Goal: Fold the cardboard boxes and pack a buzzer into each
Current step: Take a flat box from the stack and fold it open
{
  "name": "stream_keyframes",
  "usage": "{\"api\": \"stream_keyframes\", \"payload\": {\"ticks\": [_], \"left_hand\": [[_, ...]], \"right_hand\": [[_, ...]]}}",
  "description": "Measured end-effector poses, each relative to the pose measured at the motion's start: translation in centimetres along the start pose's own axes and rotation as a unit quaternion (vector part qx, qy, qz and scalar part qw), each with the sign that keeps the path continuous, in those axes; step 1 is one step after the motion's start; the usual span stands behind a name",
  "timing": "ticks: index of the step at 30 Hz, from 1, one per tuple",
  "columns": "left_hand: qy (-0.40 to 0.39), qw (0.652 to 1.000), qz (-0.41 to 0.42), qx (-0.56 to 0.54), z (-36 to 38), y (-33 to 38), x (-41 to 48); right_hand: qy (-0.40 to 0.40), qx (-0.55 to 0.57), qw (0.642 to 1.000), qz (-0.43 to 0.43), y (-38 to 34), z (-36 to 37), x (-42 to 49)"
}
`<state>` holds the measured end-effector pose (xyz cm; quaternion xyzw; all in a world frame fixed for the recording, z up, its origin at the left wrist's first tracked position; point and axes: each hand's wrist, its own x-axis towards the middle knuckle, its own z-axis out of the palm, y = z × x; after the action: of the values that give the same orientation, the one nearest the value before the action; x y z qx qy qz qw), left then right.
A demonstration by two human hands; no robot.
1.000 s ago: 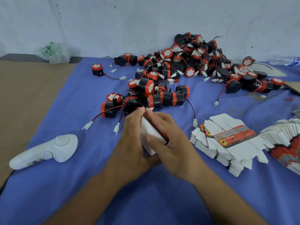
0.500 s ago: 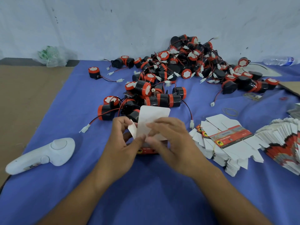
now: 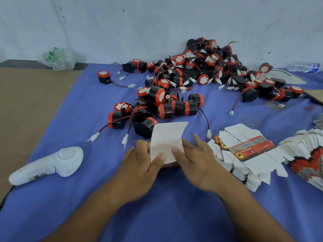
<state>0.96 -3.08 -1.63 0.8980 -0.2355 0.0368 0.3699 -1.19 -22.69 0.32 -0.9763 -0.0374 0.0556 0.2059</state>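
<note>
A small cardboard box (image 3: 167,138) lies on the blue cloth (image 3: 174,215) in front of me, its white inside panel facing up and its long flap rising toward the buzzers. My left hand (image 3: 139,166) and my right hand (image 3: 199,163) lie flat on either side of it, both thumbs pressing on the white panel, fingers straight. A red printed edge shows under the thumbs. Just beyond the flap lies a cluster of black-and-orange buzzers (image 3: 157,109) with red-black wires and white plugs. A larger buzzer pile (image 3: 213,67) sits against the wall.
Banded stacks of flat box blanks (image 3: 248,151) lie to the right, with a fanned stack (image 3: 307,151) further right. A white handheld controller (image 3: 50,163) rests at the left. Rubber bands (image 3: 251,121), a plastic bottle (image 3: 304,67) and a crumpled bag (image 3: 59,58) lie around the edges.
The box went from being gripped and worked between both hands to lying on the cloth with its flap unfolded upward. Both hands have flattened out and now press it with their thumbs.
</note>
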Motion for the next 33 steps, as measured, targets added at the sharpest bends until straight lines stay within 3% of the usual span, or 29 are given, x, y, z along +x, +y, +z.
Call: {"api": "stream_keyframes", "payload": {"ticks": [5, 9, 10, 13, 15, 16, 17, 19, 21, 23, 25, 26, 28, 30, 33], "left_hand": [[-0.04, 0.995, -0.015, -0.086, -0.7, -0.3, 0.6], [-0.042, 0.992, 0.079, -0.09, -2.9, -0.3, 1.8], [-0.057, 0.99, 0.088, -0.095, -3.3, -0.4, 1.9], [-0.075, 0.991, 0.099, -0.043, -2.9, -0.9, 1.4], [-0.058, 0.995, 0.066, 0.053, -1.9, -0.5, 1.4], [-0.04, 0.998, 0.032, 0.029, -1.9, -0.2, 1.8], [-0.005, 0.998, -0.004, -0.06, -2.1, -0.2, 2.4], [0.086, 0.974, -0.048, -0.205, -2.9, -0.9, 3.4], [0.122, 0.984, -0.031, -0.123, -4.2, -1.6, 4.3], [0.014, 0.998, 0.016, 0.065, -4.5, -2.4, 5.8], [-0.103, 0.967, 0.037, 0.23, -4.5, -2.5, 7.8], [-0.104, 0.951, 0.053, 0.285, -4.5, -2.4, 8.7], [-0.035, 0.943, 0.101, 0.315, -4.7, -2.1, 9.7], [0.02, 0.954, 0.115, 0.276, -5.0, -2.0, 9.6], [-0.011, 0.971, 0.093, 0.218, -4.8, -2.2, 8.9]], "right_hand": [[0.003, 0.048, 0.999, -0.013, -0.3, 0.2, 0.0], [0.188, 0.157, 0.969, -0.003, -1.2, -0.4, 0.4], [0.204, 0.181, 0.962, 0.005, -1.1, -0.5, 0.6], [0.135, 0.313, 0.94, -0.001, -1.1, -0.8, 0.4], [0.1, 0.303, 0.948, -0.019, -1.2, -0.5, 0.3], [0.104, 0.273, 0.956, -0.02, -1.2, -0.5, 0.4], [0.115, 0.252, 0.961, -0.012, -1.1, -0.5, 0.4], [0.131, 0.256, 0.958, 0.017, -1.0, -0.8, 0.5], [0.152, 0.271, 0.95, 0.035, -1.0, -1.1, 0.5], [0.174, 0.262, 0.948, 0.047, -1.0, -1.3, 0.5], [0.183, 0.243, 0.951, 0.052, -1.0, -1.2, 0.5], [0.182, 0.233, 0.954, 0.051, -1.0, -1.1, 0.5], [0.182, 0.223, 0.957, 0.048, -0.9, -1.1, 0.4], [0.189, 0.215, 0.957, 0.052, -0.8, -1.1, 0.4], [0.192, 0.203, 0.957, 0.078, -0.5, -1.0, 0.8]]}}
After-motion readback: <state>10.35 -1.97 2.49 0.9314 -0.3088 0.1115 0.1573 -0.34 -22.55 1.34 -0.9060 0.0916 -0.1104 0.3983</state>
